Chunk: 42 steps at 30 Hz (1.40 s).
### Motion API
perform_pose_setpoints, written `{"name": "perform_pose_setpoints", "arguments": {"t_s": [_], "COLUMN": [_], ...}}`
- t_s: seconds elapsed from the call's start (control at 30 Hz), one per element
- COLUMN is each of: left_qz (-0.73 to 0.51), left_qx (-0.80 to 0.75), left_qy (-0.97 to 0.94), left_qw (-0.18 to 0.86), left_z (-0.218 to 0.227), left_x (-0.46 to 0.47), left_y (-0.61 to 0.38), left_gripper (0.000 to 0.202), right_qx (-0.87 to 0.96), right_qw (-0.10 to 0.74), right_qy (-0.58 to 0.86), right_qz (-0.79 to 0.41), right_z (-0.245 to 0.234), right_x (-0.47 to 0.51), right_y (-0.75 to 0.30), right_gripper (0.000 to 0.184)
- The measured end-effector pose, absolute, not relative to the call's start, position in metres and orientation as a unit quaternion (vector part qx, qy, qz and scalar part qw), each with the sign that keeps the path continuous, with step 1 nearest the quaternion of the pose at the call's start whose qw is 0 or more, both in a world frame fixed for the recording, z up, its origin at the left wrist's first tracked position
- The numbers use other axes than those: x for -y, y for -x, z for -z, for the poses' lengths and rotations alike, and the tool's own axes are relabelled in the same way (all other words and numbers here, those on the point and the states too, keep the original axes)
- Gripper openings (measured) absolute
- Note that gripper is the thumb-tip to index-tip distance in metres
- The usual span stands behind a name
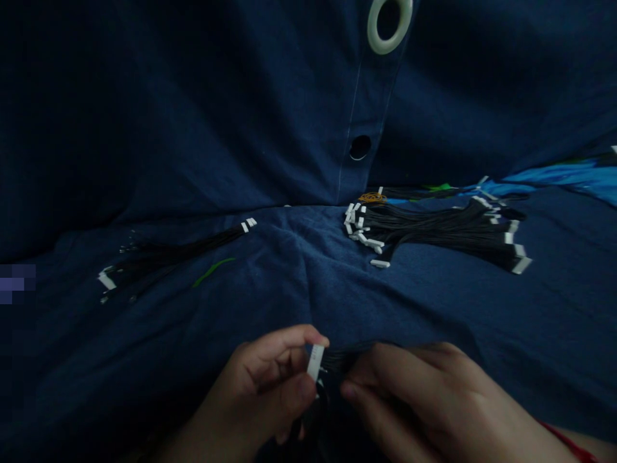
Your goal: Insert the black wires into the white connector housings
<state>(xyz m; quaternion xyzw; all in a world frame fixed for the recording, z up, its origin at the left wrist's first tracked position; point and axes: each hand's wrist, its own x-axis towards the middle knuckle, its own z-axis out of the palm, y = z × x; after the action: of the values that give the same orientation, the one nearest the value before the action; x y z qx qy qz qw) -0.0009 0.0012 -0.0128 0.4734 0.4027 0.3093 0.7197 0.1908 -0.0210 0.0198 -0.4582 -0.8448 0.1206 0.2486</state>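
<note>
- Two hands at the bottom of the view share one little cable: a white connector (315,362) with a short run of black wires (344,357) coming off it to the right.
- Left hand (260,386) has the white connector pinched, its fingers (294,335) curled over the top and the thumb pressed up from below.
- Right hand (424,399) is closed round the black wires just beside the connector, its fingers (380,360) wrapped over them. It's pretty dark, so I can't tell how far the wires run under the palm.
- Red thread (569,444) sits on the right wrist.
- Everything lies low and centre over a dark blue cloth (289,283) that's wrinkled and rises up at the back.
- Further out on the left is a small bundle (168,257) of the same black cables with white ends, with a thin green strip (214,270) just beside it.
- On the right is a bigger pile (434,231) of them, well apart from the hands, with white plugs at both ends.
- An orange rubber band (371,198) lies right behind that pile.
- Bright blue fabric (569,177) peeks in at the right edge.
- Up in the backdrop there's a round hole (360,147), and above that a pale ring (389,22).
</note>
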Motion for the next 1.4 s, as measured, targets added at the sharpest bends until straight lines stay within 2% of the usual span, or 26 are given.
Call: {"name": "perform_pose_setpoints", "arguments": {"t_s": [0.27,0.63,0.93,1.3,1.4], "left_qz": [-0.305,-0.328,-0.309,-0.293,-0.290], "left_qx": [-0.423,-0.457,-0.457,-0.479,-0.467], "left_qy": [-0.487,-0.490,-0.463,-0.485,-0.486], "left_qw": [0.701,0.666,0.694,0.670,0.679], "left_z": [0.013,0.012,0.008,0.014,0.015], "left_x": [0.002,0.004,-0.001,0.003,0.000], "left_y": [0.000,-0.002,-0.003,-0.002,-0.002], "left_gripper": [0.036,0.033,0.043,0.037,0.037], "right_qx": [0.850,0.838,0.839,0.840,0.838], "right_qw": [0.240,0.224,0.216,0.252,0.235], "right_qy": [0.462,0.494,0.496,0.475,0.484], "right_qz": [-0.078,-0.052,-0.065,-0.067,-0.091], "right_z": [-0.017,-0.015,-0.018,-0.010,-0.012], "right_x": [0.020,0.021,0.020,0.021,0.020], "right_y": [-0.186,-0.182,-0.183,-0.177,-0.178], "right_gripper": [0.022,0.017,0.016,0.015,0.016]}}
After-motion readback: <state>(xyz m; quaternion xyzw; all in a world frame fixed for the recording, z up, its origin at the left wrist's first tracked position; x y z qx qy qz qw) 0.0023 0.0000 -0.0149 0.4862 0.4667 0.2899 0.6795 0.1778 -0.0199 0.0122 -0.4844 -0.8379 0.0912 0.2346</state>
